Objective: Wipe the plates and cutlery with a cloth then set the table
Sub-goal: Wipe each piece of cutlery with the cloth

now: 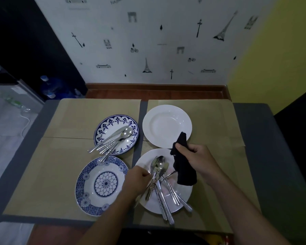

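Several plates sit on the table. A white plate (182, 195) near me holds a pile of spoons and forks (163, 184). My left hand (137, 181) grips the handle of one piece of cutlery in that pile. My right hand (196, 159) holds a black cloth (184, 170) that hangs over the same plate. Behind it lies an empty white plate (166, 126). A blue-rimmed plate (113, 124) at the back left carries several more pieces of cutlery (113, 138). A blue-patterned plate (100, 184) lies empty at the front left.
Tan placemats (88, 117) cover the grey table (258, 131). A papered wall (148, 41) and a wooden ledge (155, 90) stand behind the table. Water bottles (49, 87) and a white cable (26, 121) lie on the floor at the left.
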A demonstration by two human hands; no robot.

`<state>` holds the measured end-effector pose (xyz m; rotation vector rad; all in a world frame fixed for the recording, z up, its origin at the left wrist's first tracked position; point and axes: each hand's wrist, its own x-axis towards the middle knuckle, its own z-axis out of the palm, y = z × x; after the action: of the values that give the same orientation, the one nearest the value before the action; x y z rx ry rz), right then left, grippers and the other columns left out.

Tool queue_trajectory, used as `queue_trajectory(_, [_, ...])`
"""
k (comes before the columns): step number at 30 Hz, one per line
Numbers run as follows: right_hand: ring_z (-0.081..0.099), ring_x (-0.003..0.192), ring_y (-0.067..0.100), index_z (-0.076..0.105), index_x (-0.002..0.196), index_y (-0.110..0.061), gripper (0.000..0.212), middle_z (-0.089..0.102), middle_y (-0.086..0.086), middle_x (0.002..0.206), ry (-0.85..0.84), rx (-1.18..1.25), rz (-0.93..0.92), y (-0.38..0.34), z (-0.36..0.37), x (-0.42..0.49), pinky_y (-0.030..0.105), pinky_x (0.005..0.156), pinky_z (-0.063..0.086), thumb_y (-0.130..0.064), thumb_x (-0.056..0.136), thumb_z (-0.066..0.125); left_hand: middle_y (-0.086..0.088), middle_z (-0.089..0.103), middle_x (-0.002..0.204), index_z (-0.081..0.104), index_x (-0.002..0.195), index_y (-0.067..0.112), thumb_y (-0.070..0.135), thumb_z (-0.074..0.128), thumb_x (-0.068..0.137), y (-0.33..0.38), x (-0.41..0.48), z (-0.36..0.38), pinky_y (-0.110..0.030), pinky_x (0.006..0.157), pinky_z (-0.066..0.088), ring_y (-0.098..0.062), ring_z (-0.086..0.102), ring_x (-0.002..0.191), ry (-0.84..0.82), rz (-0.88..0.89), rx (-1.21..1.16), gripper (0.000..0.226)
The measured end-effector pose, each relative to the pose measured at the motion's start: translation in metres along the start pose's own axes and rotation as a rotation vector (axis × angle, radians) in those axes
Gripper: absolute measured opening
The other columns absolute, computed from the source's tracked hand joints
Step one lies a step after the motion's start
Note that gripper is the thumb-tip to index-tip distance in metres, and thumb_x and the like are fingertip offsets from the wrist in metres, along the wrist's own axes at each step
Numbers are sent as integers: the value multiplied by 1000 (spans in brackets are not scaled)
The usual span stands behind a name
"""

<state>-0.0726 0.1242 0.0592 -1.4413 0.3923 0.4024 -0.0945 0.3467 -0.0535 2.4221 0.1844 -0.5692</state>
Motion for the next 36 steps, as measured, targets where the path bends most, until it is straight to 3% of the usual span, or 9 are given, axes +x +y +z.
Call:
queue_trajectory(4, [73,72,38,77,89,2,35,75,24,85,-9,-123,30,5,3,7,50,75,62,-32,97,71,-15,58,57,73,70,5,33,70,89,15,-2,-13,-25,53,36,-7,40,50,-21,102,-226,34])
queue_trajectory(8, [72,75,36,77,86,1,41,74,29,91,-16,-234,47,12,12,12,56,85,59,-38,97,70,-9,72,68,80,82,10,28,72,91,44,-5,-36,-25,59,45,-8,56,58,-41,191,-423,21])
queue_trajectory(14, [73,76,19,80,97,-5,21,78,20,97,-64,-104,71,0,23,6,23,63,57,-24,95,74,-22,63,70,76,87,-1,12,66,95,78,-9,-58,-32,63,44,-19,52,65,-169,251,-608,18])
queue_trajectory(17, [72,72,28,80,99,-4,17,77,23,93,-7,20,88,-13,21,7,37,65,63,-11,84,83,-16,60,71,72,90,-12,7,67,94,85,-12,-68,-25,61,45,-17,52,63,-265,271,-625,20])
queue_trajectory(20, [71,67,34,77,92,-3,29,76,21,86,145,63,43,-18,23,11,57,74,64,-16,72,93,-20,60,75,71,94,-14,6,67,94,92,-16,-76,-21,62,45,-20,50,67,-326,290,-651,21])
queue_trajectory(23, [72,69,30,76,87,-4,27,77,16,81,240,65,-35,-19,27,13,57,80,63,-25,77,90,-34,64,80,74,92,-8,10,68,93,99,-16,-82,-30,64,44,-23,51,69,-286,313,-660,19])
queue_trajectory(28, [72,71,32,77,98,-3,23,77,22,92,6,29,51,-34,23,10,54,78,63,-8,78,87,-37,63,77,75,84,-5,8,68,93,102,-11,-85,-37,64,44,-26,52,64,-222,317,-654,16])
queue_trajectory(31, [73,69,36,77,92,-5,19,77,18,84,145,30,-36,-36,24,12,60,73,63,-19,83,86,-40,62,81,76,87,-3,11,70,92,104,-11,-81,-38,64,43,-27,51,66,-221,305,-667,16])
queue_trajectory(36, [76,87,31,78,90,-11,29,78,13,87,269,45,-90,-24,32,20,54,88,62,-39,96,71,-15,71,70,78,87,1,9,71,91,110,-10,-83,-27,62,47,-15,58,62,-136,282,-731,12])
